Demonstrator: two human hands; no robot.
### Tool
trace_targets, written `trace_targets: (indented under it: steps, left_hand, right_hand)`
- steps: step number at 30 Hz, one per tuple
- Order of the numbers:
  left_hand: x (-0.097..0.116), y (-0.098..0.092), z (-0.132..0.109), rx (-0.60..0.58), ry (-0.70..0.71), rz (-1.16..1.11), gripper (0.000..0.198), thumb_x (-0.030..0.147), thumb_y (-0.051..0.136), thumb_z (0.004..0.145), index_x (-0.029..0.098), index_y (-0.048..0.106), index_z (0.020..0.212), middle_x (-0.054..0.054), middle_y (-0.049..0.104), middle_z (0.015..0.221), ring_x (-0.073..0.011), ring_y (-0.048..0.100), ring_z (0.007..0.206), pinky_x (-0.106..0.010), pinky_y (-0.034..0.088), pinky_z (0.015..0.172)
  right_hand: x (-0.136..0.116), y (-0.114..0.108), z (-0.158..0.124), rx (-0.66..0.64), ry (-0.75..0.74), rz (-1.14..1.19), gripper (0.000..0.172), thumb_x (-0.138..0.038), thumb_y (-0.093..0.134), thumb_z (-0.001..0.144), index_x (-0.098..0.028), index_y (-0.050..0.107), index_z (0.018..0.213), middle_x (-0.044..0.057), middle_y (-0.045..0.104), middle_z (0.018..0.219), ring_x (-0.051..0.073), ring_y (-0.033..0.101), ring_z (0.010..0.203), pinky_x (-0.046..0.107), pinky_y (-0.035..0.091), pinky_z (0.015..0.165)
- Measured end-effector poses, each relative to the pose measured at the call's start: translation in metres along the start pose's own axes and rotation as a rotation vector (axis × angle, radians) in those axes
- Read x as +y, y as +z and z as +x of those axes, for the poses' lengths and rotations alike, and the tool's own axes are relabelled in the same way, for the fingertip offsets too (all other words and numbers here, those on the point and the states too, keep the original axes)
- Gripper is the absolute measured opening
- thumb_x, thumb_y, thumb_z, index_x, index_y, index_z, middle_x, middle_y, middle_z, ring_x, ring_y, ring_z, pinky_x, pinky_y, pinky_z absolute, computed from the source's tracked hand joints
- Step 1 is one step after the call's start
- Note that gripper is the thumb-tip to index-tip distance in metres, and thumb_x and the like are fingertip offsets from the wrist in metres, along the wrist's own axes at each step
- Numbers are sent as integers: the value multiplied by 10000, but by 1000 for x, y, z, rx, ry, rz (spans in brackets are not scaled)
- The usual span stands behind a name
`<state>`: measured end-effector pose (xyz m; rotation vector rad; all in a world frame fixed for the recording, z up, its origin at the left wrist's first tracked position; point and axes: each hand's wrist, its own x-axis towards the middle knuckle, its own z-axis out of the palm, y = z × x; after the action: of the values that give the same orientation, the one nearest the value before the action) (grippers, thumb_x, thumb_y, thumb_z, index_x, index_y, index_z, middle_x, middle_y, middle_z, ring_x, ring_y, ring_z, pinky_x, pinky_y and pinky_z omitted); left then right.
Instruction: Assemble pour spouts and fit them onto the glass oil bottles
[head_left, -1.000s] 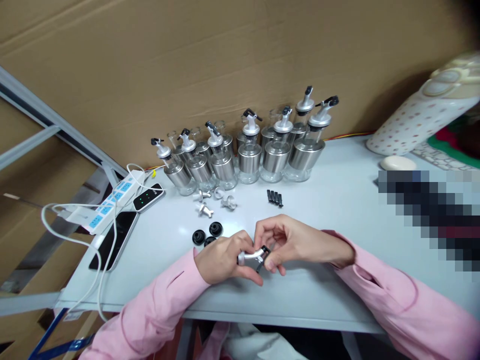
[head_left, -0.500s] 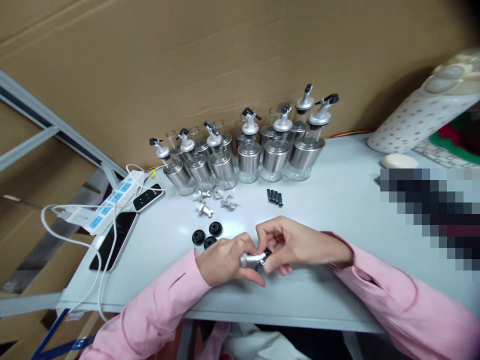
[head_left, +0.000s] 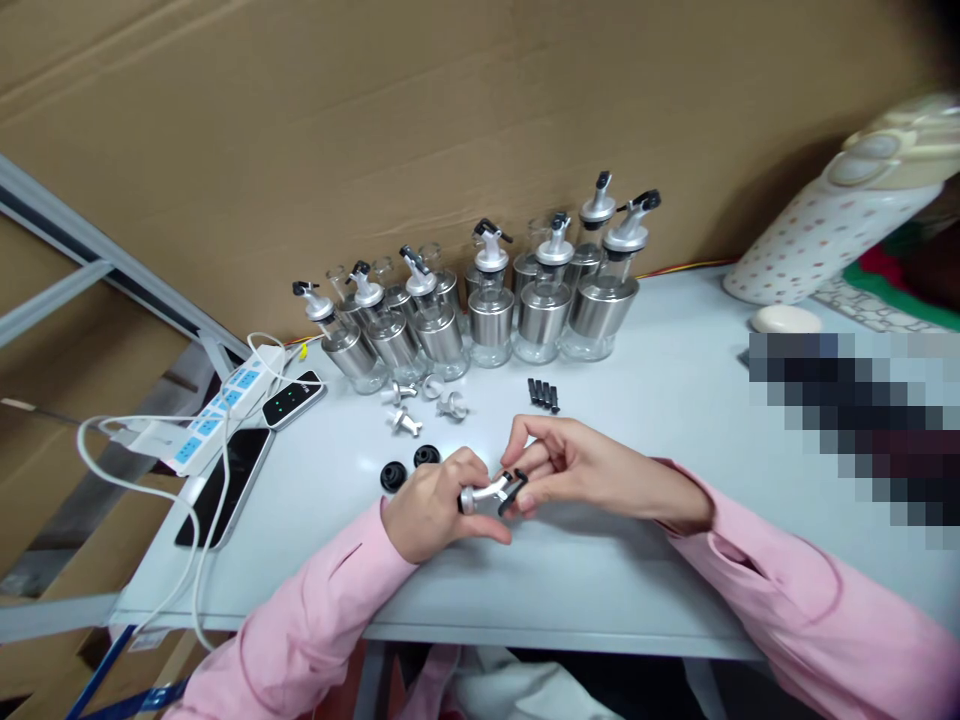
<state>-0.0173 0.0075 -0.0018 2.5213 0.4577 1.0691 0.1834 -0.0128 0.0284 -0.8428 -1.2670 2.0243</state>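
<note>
Spout (head_left: 486,497) was above tabletop (head_left: 637,590), toward front edge, base pinched by fingers of left hand (head_left: 424,508). Long axis ran left-right, black tip (head_left: 514,491) at right hand (head_left: 581,465); couldn't tell if its fingers gripped.

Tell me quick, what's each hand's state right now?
Left hand: closed, holding a silver pour spout.
Right hand: half-curled at the spout's black flap; grip cannot be told.

An apparent workshop: steel-banded clear glass bottles (head_left: 491,318) line a pale-grey tabletop (head_left: 645,600) before brown cardboard sheeting (head_left: 435,120), near loose silver spouts (head_left: 406,423) and round black caps (head_left: 393,477).
</note>
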Motion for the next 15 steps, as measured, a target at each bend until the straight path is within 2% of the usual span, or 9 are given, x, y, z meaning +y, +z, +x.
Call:
trace_targets:
  steps: [7,11,15]
  left_hand:
    - [2,-2,2,1,-3,146,453,631,350,802,192,375,913,8,542,633,-111,532,440,-193,390,421]
    - [2,-2,3,-9,30,138,473,648,312,799,192,364,912,24,518,606,-95,486,398,-189,361,406]
    - [2,-1,3,-18,47,118,456,635,321,810,194,352,919,22,515,616,-96,501,425,-184,373,419]
  right_hand:
    - [6,3,2,23,-1,-64,377,-241,786,575,-163,432,675,-45,622,574,81,579,515,176,414,482]
    - [7,3,1,31,-25,-112,357,-218,793,560,-159,458,670,-56,595,520,83,572,482,161,390,440]
    - [7,2,2,16,-30,-105,362,-195,790,556,-161,454,686,-62,597,537,74,571,493,154,392,453]
